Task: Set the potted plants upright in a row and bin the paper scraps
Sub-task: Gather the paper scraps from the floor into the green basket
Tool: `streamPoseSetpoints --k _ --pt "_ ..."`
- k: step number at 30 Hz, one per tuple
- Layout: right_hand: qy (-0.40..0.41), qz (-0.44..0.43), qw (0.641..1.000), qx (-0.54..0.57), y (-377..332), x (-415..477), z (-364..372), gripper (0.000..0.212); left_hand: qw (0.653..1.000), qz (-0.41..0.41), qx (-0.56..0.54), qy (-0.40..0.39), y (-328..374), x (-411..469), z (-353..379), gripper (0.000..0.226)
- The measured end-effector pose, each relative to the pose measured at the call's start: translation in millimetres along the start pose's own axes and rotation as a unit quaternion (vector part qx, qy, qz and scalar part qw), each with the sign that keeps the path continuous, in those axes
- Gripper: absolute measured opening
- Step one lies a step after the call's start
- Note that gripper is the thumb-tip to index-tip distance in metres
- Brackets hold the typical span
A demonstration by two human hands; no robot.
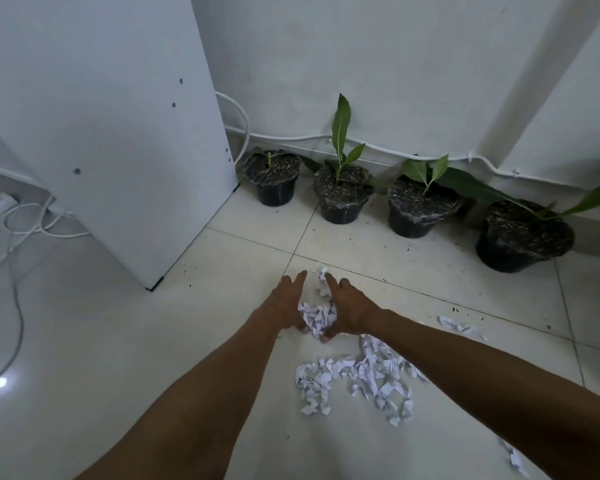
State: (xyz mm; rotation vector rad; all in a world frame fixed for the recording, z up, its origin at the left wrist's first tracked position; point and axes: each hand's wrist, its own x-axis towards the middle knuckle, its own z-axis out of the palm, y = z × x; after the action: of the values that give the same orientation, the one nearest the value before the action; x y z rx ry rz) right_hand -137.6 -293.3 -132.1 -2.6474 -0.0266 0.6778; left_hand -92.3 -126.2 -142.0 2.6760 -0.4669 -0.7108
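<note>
A white cabinet [94,133] fills the left of the scene, standing on a pale tiled floor [378,251] against a white wall [395,64]. White cables [32,230] lie looped on the floor to its left, and another cable [326,136] runs along the foot of the wall behind the plants.

Four black pots stand upright in a row at the far side, along the wall. The right pot [523,237] is the nearest and largest in view, with long leaves reaching right. Next to the left comes the third pot [418,209] with two short leaves, then the second pot [342,195] with the tallest leaf, then the left pot [271,181], just beside the cabinet corner, with only a small shoot. Dark specks of soil are scattered on the tiles in front of them.

Two bare forearms reach forward from the near edge. The left hand [284,306] and right hand [347,310] are cupped close together on the floor, palms facing, pressing a bunch of scraps [317,317] between them.

A loose spread of paper [361,379] lies on the floor near the right forearm, and a few strips [461,329] lie further right. One stray piece [515,459] sits at the near right edge.
</note>
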Motion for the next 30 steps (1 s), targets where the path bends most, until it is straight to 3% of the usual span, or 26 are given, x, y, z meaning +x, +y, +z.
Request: streamPoseSetpoints --k 7,11,13,15,20,25,30 --pt "0.027 0.048 0.998 0.034 -2.0 29.5 -9.1 0.145 0.999 -0.031 -0.005 0.006 0.1 18.7 -5.6 0.132" --pt "0.015 0.047 0.998 0.044 5.1 41.9 -20.5 0.128 0.999 -0.030 -0.014 -0.022 2.9 32.6 -16.0 0.131" --pt "0.020 0.025 0.998 0.047 8.0 44.2 -23.5 0.109 1.000 -0.010 -0.009 -0.024 5.5 41.7 -18.7 0.108" --pt "0.036 -0.004 0.999 0.024 9.1 44.9 -22.5 0.088 1.000 0.011 0.011 -0.018 8.9 48.9 -18.3 0.068" --pt "0.097 -0.024 0.994 0.054 16.6 41.5 -15.0 0.033 0.999 0.046 -0.001 0.011 22.4 46.4 -20.0 0.023" --pt "0.151 -0.008 0.987 0.060 24.7 22.9 -40.2 0.017 0.997 0.069 0.034 -0.016 69.8 48.6 -46.0 0.016" --pt "0.258 0.024 0.962 0.082 57.8 -31.8 -120.2 0.019 0.983 0.176 0.045 0.018 162.3 59.7 -87.7 0.018"
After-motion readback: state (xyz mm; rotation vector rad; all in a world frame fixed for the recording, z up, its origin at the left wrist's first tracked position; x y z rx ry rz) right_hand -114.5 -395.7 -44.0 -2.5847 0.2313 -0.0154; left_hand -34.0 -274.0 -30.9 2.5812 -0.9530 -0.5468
